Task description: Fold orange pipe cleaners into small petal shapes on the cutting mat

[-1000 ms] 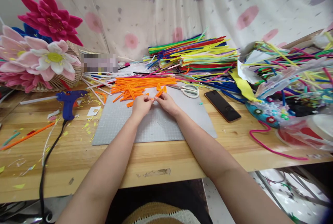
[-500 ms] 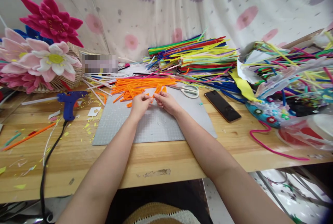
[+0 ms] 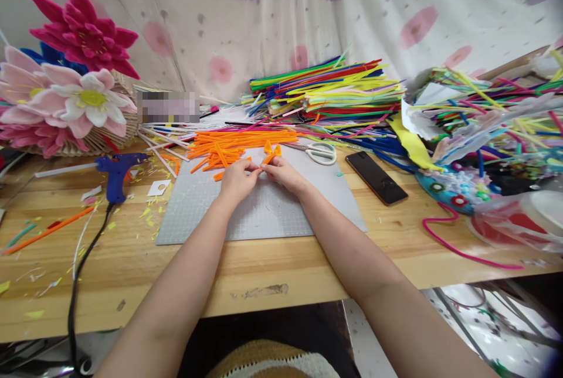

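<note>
Over the grey cutting mat (image 3: 264, 214), both hands meet with fingertips nearly touching. My right hand (image 3: 281, 173) is closed on a folded orange pipe cleaner piece (image 3: 273, 153), whose loops stick up above the fingers. My left hand (image 3: 240, 179) is pinched at the lower end of that piece; what lies between its fingertips is too small to make out. Just behind the hands is a pile of orange pipe cleaners (image 3: 241, 141), with shorter cut and folded pieces at its near side. Scissors (image 3: 320, 153) with pale handles rest to the right of the pile.
A blue glue gun (image 3: 116, 176) with a black cord is at left, near felt flowers (image 3: 92, 99). A black phone (image 3: 376, 177) lies right of the mat. Colourful pipe cleaner bundles (image 3: 325, 91) stand behind; a plastic-wrapped tub (image 3: 528, 220) sits far right.
My fingertips have come together. The orange piece at my right hand has turned, and its loops now spread apart above the fingers.
</note>
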Tool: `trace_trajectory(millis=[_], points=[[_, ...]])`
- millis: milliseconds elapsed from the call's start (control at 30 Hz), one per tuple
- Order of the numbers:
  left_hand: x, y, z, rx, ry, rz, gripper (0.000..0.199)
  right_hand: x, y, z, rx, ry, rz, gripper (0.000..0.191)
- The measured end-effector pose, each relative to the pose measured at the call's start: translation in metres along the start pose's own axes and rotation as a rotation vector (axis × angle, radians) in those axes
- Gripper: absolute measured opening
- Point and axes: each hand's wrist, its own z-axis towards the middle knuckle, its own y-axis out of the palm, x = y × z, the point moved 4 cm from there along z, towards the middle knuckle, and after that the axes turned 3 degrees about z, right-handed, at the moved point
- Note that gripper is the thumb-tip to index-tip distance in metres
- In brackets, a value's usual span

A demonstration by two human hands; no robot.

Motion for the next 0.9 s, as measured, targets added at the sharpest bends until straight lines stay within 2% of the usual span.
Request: trace_trajectory(millis=[167, 267, 333, 400, 500, 600, 733, 900], points=[[-0.009, 0.008, 0.000, -0.252, -0.389, -0.556, 0.008, -0.006, 0.002, -0.007, -0.080, -0.065, -0.053, 0.020], [-0.007, 0.008, -0.003, -0.417, -0.564, -0.715, 0.008, -0.005, 0.004, -0.010, -0.162, -0.079, -0.037, 0.023], [-0.006, 0.007, -0.004, -0.490, -0.625, -0.763, 0.010, -0.004, 0.004, -0.010, -0.202, -0.080, -0.009, 0.024], [-0.004, 0.006, -0.005, -0.535, -0.631, -0.789, 0.008, -0.003, 0.003, -0.009, -0.211, -0.076, 0.020, 0.024], [-0.003, 0.003, -0.006, -0.584, -0.565, -0.802, 0.004, -0.003, -0.002, -0.007, -0.178, -0.058, 0.042, 0.023], [-0.003, -0.001, -0.007, -0.610, -0.499, -0.802, 0.013, -0.004, -0.004, -0.007, -0.147, -0.026, 0.043, 0.023], [-0.003, -0.003, -0.007, -0.570, -0.429, -0.720, 0.024, -0.005, -0.002, -0.008, -0.152, -0.007, -0.006, 0.023], [-0.002, 0.000, -0.005, -0.515, -0.333, -0.605, 0.027, -0.004, -0.001, -0.008, -0.168, -0.005, -0.070, 0.022]])
